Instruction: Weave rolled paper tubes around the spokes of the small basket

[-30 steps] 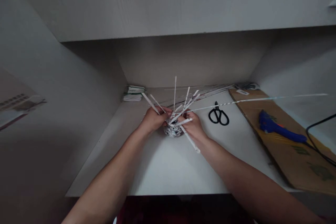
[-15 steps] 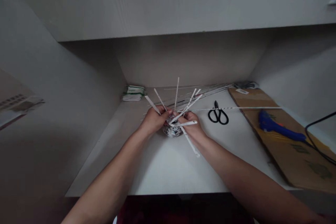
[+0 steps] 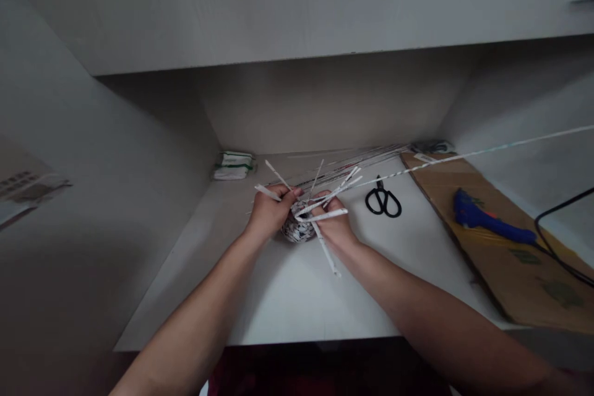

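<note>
A small round woven piece [image 3: 297, 229] of black-and-white printed paper tubes sits between my hands, with several white tubes sticking out around it. My left hand [image 3: 271, 210] is closed on its left rim, thumb on top. On the other side, my right hand [image 3: 335, 218] is closed among the paper tubes at the right rim; its fingertips are partly hidden behind them. One long thin paper tube [image 3: 482, 151] runs from the right hand up to the right edge of the view.
Black scissors [image 3: 383, 199] lie right of my hands. Farther right, a blue glue gun [image 3: 492, 223] with a black cable rests on flat cardboard [image 3: 529, 288]. Loose paper tubes [image 3: 366, 158] lie behind, and a white-and-green packet [image 3: 234, 165] is at the back left.
The long paper tube has swung upward at its right end. The woven piece has shifted slightly left and its upright tubes have tilted. Both hands remain closed at it.
</note>
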